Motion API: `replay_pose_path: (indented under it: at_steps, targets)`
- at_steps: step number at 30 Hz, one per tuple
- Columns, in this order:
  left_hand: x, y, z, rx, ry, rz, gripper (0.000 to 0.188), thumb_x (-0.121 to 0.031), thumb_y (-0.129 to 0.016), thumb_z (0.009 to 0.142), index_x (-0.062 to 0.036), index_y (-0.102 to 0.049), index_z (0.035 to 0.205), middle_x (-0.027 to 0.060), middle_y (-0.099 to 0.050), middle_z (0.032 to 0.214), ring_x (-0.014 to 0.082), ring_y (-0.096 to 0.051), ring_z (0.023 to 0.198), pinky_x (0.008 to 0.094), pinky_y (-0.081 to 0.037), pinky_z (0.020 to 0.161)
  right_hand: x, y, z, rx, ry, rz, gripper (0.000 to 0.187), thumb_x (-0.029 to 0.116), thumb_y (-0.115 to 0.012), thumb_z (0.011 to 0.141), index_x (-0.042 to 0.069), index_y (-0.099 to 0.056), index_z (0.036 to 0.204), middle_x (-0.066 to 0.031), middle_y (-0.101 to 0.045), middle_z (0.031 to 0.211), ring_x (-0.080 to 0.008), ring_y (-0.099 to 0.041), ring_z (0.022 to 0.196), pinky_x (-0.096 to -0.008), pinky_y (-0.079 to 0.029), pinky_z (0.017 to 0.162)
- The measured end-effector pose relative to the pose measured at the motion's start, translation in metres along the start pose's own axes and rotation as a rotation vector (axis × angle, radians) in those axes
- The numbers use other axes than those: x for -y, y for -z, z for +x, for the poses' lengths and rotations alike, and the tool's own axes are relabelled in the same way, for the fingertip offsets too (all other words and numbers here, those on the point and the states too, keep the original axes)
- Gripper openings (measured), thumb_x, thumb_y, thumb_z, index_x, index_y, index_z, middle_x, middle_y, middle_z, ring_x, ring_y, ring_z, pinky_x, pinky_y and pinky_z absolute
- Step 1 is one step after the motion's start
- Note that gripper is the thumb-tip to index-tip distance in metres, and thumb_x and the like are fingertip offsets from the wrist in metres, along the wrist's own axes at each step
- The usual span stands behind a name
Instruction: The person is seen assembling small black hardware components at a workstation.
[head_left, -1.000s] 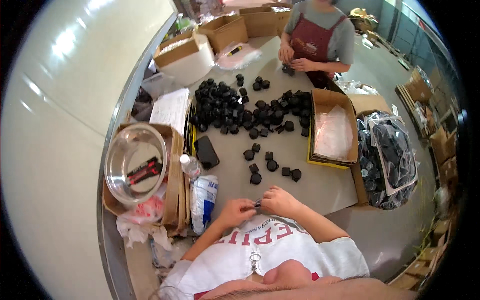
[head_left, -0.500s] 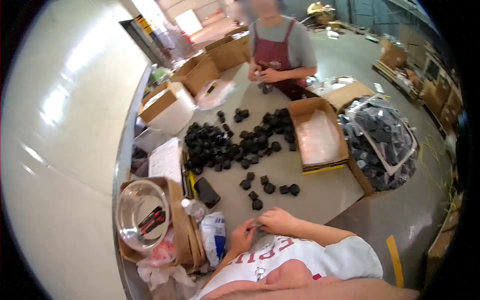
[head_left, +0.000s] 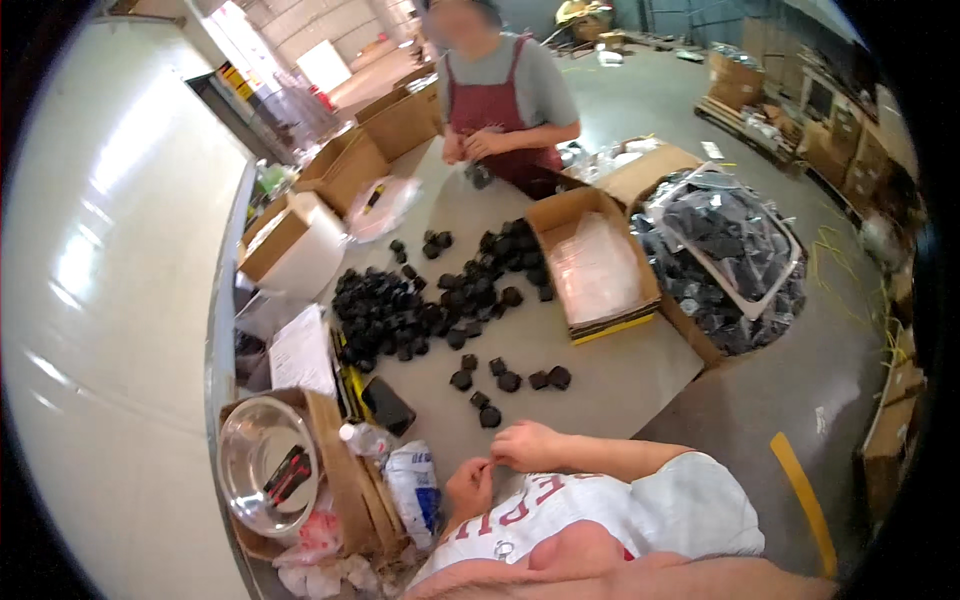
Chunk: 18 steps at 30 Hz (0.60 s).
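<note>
My left hand (head_left: 468, 487) and my right hand (head_left: 526, 445) meet at the near edge of the table, close to my shirt. Fingers of both are pinched together at the tips. Whatever lies between them is too small and too covered to name. Just beyond my hands sit several small black knobbed parts (head_left: 509, 382) in loose pairs. Farther back, a large heap of similar black parts (head_left: 378, 312) spreads over the grey tabletop (head_left: 610, 395).
Left of my hands stand a white-and-blue bag (head_left: 412, 490), a plastic bottle (head_left: 367, 438), a black phone-like slab (head_left: 388, 405) and a clear bowl (head_left: 232, 470). Beyond the heap is an open carton (head_left: 570, 315). A co-worker in a red apron (head_left: 487, 110) stands across the table.
The whole view has swung, so the table's things sit farther left in it. My hands stay together, fingers still pinched. The co-worker's hands remain over the far table edge.
</note>
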<state>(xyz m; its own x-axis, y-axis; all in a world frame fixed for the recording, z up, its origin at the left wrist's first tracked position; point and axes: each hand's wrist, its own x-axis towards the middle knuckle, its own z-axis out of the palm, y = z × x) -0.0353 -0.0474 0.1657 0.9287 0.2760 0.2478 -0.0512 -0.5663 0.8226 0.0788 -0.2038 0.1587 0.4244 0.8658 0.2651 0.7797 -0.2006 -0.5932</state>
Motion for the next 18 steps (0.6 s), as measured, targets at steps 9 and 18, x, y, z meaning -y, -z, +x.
replay_pose_path:
  at_steps: [9,18]
  targets:
    - [-0.005,0.018,0.008,-0.068,0.014,-0.117,0.025,-0.003,-0.067,0.077,-0.0035,-0.047,0.063,0.0088,-0.064,0.071,0.0093,-0.052,0.059,0.0251,-0.042,0.054,-0.009,0.044,-0.027,0.072,-0.147,0.054,0.010,0.020,-0.054,0.082,0.011,-0.057,0.086,-0.0078,-0.060,0.088,-0.0265,-0.058,0.091,-0.0417,-0.044,0.079]
    - [0.000,0.005,0.028,-0.133,0.177,-0.537,0.023,0.001,-0.062,0.082,-0.0059,-0.040,0.079,0.0072,-0.061,0.086,0.0088,-0.051,0.071,0.0214,-0.044,0.064,-0.027,0.144,-0.070,-0.483,-0.465,0.098,0.008,0.006,-0.064,0.072,0.005,-0.058,0.077,-0.0128,-0.061,0.074,-0.0299,-0.060,0.068,-0.0362,-0.048,0.061]
